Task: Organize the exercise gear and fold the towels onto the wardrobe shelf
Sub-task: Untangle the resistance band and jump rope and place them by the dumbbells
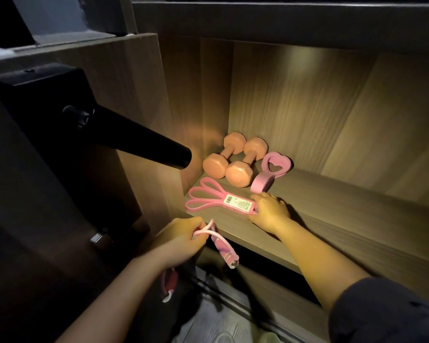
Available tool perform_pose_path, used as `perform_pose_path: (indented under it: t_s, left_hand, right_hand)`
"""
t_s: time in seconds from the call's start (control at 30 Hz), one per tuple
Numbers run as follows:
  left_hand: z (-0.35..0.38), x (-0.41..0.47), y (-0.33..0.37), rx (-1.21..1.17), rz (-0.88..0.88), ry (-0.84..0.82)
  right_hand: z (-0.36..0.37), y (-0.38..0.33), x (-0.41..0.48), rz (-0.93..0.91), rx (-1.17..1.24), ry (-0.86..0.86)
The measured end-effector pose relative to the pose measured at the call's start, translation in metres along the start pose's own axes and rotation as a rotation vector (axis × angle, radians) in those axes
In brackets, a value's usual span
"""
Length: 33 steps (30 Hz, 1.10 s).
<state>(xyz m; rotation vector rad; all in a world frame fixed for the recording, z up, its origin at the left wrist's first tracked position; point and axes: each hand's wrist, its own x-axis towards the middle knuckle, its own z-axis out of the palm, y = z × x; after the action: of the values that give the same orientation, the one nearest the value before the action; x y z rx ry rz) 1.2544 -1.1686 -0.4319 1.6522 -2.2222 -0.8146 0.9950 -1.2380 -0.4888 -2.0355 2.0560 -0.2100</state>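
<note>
Dim overall — warm spot lights wardrobe shelf (332, 209) centre; left side near black, corners darkened, straight edges bowed.

A black tapered tube (139, 142) projects rightward from a black block (42, 95) fitted with a dark knob (78, 117); below, a metal floor rail (245, 305) borders grey wood-grain flooring (208, 323).

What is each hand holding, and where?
Left hand grips the pink skipping rope by its cord, handles dangling. Right hand is on the near end of the labelled pink resistance band; grip unclear.
</note>
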Motion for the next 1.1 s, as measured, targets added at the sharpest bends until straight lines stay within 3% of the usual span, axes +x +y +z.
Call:
perform_pose_path:
  t_s: [0.33, 0.5, 0.63, 0.73, 0.87, 0.93, 1.03, 1.1]
  left_hand:
    - [-0.004, 0.000, -0.004, 0.004, 0.014, 0.023]
    - [-0.002, -0.002, -0.006, -0.002, 0.020, 0.017]
    - [-0.001, -0.012, 0.004, -0.075, 0.048, -0.015]
    - [-0.002, -0.017, 0.018, -0.052, 0.115, -0.019]
    - [-0.006, -0.031, 0.046, 0.069, 0.211, -0.048]
    - [-0.007, -0.041, 0.061, 0.120, 0.264, -0.102]
    - [-0.011, -0.060, 0.081, 0.143, 0.323, -0.159]
    - [-0.013, -0.068, 0.087, 0.144, 0.354, -0.143]
  right_hand:
    - [0.008, -0.012, 0.002, -0.037, 0.084, 0.067]
    - [0.001, 0.004, -0.012, 0.058, 0.120, -0.036]
    - [-0.008, 0.026, -0.044, 0.130, 0.262, 0.006]
    - [-0.014, 0.024, -0.072, 0.042, 0.494, 0.005]
    - [-0.036, 0.003, -0.120, -0.124, 0.681, -0.218]
    - [-0.047, -0.009, -0.145, -0.207, 0.687, -0.297]
    - [-0.056, -0.023, -0.177, -0.332, 0.568, -0.271]
    - [-0.058, -0.028, -0.187, -0.347, 0.609, -0.280]
